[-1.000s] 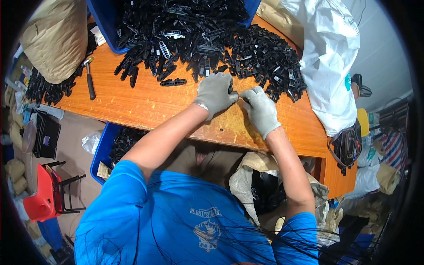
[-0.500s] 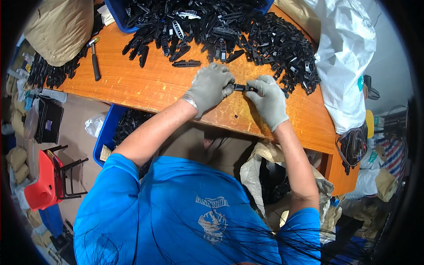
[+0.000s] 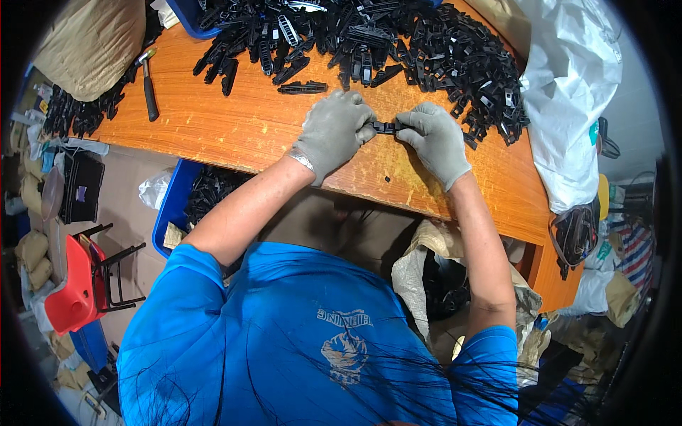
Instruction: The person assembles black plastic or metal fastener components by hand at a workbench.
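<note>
Head view — scuffed wooden table point(image 3: 234, 131), red chair point(image 3: 67, 302), left hand point(image 3: 334, 131) and right hand point(image 3: 437, 144) pinching black part point(image 3: 384, 128)

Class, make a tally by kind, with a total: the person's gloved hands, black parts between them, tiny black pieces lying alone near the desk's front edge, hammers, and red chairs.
Left hand and right hand, both gloved: 2
Black part visible between them, ends hidden by fingers: 1
Tiny black piece: 1
Hammer: 1
Red chair: 1
Total: 6
</note>
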Available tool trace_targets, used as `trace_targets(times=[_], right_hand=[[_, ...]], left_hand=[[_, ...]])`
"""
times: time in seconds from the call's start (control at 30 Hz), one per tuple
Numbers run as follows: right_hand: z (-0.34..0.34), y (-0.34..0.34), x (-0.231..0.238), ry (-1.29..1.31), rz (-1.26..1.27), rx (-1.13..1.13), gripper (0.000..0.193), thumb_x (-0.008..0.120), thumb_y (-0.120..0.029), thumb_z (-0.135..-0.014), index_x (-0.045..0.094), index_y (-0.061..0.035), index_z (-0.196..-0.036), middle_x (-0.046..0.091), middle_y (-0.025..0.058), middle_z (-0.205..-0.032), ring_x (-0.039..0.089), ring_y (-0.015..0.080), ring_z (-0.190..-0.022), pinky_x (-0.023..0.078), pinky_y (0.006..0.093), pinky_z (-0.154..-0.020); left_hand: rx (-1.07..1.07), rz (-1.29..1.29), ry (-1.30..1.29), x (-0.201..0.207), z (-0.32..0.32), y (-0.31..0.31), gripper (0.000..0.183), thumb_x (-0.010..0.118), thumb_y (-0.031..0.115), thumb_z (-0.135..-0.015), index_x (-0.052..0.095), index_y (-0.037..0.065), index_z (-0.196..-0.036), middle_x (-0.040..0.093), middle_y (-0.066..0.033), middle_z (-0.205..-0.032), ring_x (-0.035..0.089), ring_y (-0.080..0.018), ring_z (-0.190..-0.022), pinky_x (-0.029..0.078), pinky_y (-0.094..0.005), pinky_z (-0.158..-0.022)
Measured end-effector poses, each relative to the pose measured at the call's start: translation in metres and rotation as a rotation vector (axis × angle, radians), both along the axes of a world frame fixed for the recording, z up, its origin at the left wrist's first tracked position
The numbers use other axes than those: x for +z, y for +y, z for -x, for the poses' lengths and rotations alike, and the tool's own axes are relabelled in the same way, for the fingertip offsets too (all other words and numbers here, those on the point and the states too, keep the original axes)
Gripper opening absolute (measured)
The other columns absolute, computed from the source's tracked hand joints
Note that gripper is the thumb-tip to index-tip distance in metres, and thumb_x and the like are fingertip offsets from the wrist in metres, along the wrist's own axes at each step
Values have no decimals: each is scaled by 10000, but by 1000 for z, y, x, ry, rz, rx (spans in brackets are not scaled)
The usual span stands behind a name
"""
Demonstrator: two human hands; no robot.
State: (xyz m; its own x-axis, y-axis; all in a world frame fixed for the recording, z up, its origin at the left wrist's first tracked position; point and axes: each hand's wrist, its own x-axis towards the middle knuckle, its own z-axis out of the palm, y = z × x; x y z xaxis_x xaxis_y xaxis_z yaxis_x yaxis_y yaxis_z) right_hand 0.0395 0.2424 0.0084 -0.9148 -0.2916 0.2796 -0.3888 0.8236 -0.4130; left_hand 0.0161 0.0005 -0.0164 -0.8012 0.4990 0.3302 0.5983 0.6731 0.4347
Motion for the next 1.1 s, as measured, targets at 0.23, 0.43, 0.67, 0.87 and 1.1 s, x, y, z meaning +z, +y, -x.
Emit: trace_targets(times=[0.23, 0.43, 0.67, 0.87, 1.1], right_hand=[[12, -19, 0, 139, -85, 119, 158, 846, -246, -866, 834, -185, -1011, 687, 37, -969, 655, 298, -1030, 560, 430, -855], [-18, -21, 5, 95, -57, 135, 140, 827, -235, -891, 828, -170, -1015, 721, 65, -1035, 659, 318, -1092, 551, 443, -929], [-32, 62, 9, 187, -162, -377, 248, 803, -220, -935, 794, -160, -1175, 733, 122, -1105, 738, 338, -1010, 591, 466, -871], [-13, 51, 9, 2, -521, -354, 197, 712, -188, -987, 798, -164, -1164, 727, 159, -1111, 745, 374, -1022, 609, 500, -854], [-23, 11, 16, -40, -412, -100, 242, 641, -159, -1042, 745, -229, -1249, 696, 179, -1078, 749, 408, -869, 613, 508, -757]], left_hand=[[-17, -34, 37, -3, 7, 10, 161, 781, 265, -963, 758, 106, -975, 675, -124, -1022, 642, -367, -1037, 526, -495, -906], [-157, 13, -30, 15, -9, -30, 155, 781, 221, -953, 730, 83, -1003, 648, -136, -981, 647, -363, -990, 521, -499, -883], [181, -114, -658, 58, -39, -220, 211, 732, 129, -987, 766, 16, -1162, 723, -114, -1031, 706, -269, -985, 555, -396, -912], [183, 66, 3, 49, -9, -112, 354, 762, 196, -996, 723, 70, -1324, 727, -156, -1224, 682, -370, -1196, 536, -482, -1051], [264, 331, 174, 22, 37, -72, 178, 752, 260, -985, 763, 102, -1066, 741, -90, -1155, 694, -324, -1136, 552, -493, -969]])
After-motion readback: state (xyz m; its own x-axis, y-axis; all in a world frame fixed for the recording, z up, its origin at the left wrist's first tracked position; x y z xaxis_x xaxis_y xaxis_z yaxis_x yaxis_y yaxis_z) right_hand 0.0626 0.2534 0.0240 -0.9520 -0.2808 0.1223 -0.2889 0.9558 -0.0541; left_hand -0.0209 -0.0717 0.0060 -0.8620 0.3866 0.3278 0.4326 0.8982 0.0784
